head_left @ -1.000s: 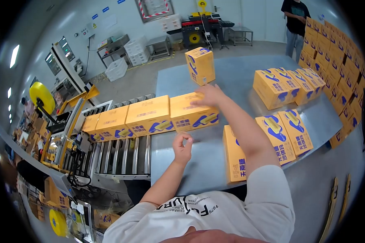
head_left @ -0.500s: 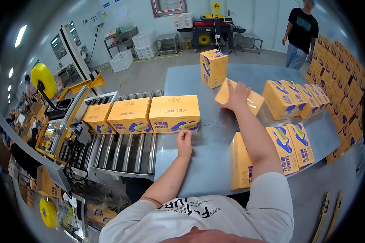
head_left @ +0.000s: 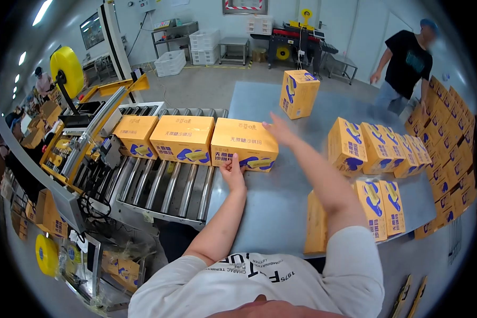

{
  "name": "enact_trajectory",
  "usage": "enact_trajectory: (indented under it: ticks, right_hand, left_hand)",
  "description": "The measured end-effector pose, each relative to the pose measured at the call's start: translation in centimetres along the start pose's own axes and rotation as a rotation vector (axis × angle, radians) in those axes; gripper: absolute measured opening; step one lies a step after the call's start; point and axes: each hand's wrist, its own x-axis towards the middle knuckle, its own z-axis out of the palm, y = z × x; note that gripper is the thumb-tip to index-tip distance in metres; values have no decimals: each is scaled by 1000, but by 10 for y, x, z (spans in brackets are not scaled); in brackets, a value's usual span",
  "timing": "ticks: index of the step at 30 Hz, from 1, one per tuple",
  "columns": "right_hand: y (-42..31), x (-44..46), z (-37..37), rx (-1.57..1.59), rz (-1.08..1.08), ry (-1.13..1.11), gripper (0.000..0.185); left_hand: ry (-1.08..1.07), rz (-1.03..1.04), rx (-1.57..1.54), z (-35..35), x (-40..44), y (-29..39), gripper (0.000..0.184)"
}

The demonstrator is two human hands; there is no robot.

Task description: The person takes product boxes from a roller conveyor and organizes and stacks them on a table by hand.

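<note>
Bracketing carton [head_left: 245, 144] beside conveyor boxes [head_left: 183, 138]: left hand [head_left: 231, 172], grip unclear; right hand [head_left: 281, 130], grip apart

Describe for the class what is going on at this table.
Someone has the left hand against the front of a yellow box and the open right hand at its right end. Two more boxes line up on the rollers. Other boxes stand on the table. A person in a dark shirt is beside stacked boxes.

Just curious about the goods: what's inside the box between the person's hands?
The closed box shows its printed top and front between left hand and right hand; its contents are hidden.
</note>
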Motion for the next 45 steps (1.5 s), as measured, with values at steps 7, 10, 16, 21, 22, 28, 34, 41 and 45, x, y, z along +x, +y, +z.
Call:
enact_trajectory:
  ticks: [7, 10, 16, 21, 22, 28, 34, 41, 45]
  right_hand:
    - [-111, -45, -61, 40, 109, -267, 59]
    - [-123, -64, -47, -346, -401, -308, 50]
    - [-62, -62, -13, -729, -264, -262, 47]
    - [9, -17, -62, -852, 257, -296, 51]
    - [11, -20, -77, -934, 390, -281, 51]
    - [18, -33, -92, -934, 371, -195, 47]
    - [30, -7, -22, -111, -115, -64, 66]
    - [-6, -23, -40, 403, -5, -168, 59]
    - [-64, -62, -58, 83, -300, -299, 54]
  left_hand:
    - [-125, 127, -34, -14, 26, -28, 66]
    - [-109, 523, 390, -10, 14, -13, 60]
    - [-476, 186, 345, -5, -11, -33, 23]
    - [-580, 117, 291, -8, -20, -23, 15]
    - [-595, 114, 237, -8, -20, -24, 14]
    - [-368, 0, -8, -7, -18, -18, 15]
    - [-83, 4, -52, -3, -6, -10, 26]
    - [-31, -45, -172, -7, 0, -12, 42]
    - [11, 357, 166, -13, 15, -19, 55]
